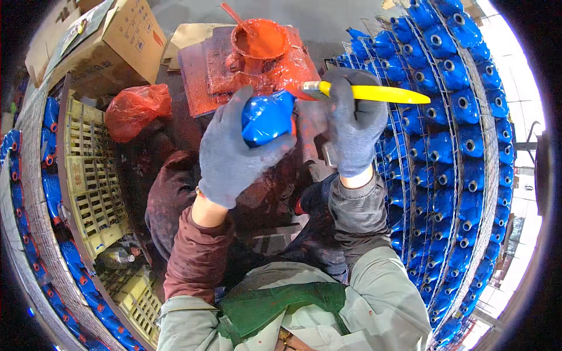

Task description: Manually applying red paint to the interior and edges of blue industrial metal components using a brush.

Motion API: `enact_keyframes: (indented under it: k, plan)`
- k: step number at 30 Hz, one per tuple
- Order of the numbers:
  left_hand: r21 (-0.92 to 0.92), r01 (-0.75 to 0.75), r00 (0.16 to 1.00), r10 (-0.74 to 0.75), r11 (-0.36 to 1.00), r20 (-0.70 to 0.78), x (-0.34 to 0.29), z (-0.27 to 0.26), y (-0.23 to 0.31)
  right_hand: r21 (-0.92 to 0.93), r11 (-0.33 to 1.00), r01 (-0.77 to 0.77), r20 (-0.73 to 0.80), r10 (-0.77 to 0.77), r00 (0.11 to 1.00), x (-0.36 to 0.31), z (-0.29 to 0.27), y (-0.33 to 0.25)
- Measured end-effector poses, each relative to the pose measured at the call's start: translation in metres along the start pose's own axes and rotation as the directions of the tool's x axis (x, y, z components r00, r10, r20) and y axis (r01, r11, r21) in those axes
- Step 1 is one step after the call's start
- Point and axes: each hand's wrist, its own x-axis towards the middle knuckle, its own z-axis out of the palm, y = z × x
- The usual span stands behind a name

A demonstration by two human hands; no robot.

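Gripping, L hand (pixel 229 149): fingers round blue part (pixel 266 120), ctr, prob. steadying.
Yellow brush (pixel 383 93): R hand (pixel 356 126) fingers pinching, tip nr part.
Red pot (pixel 253 65): top ctr, prob. for reach.

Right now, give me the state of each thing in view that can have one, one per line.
Left hand: gloved, gripping the blue part
Right hand: gloved, closed on the brush
Blue part: held up, glossy
Brush: held, bristles toward the part; contact unclear
Pot: open, holding red paint
Red stick: leaning in the pot
Red bag: crumpled
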Motion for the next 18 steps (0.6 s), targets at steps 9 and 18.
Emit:
enact_keyframes:
  k: [9, 18]
  plan:
    - [-0.839, 0.408, 0.846, -0.195, -0.360, 0.496, -0.005, 0.009, -0.004, 0.713, 0.565, -0.416, 0.251, 0.348, 0.903, -0.008, 0.009, 0.039]
    - [-0.880, 0.437, 0.882, 0.281, -0.186, 0.379, -0.006, -0.003, 0.001, 0.867, -0.113, -0.486, 0.467, 0.527, 0.710, -0.002, 0.014, 0.073]
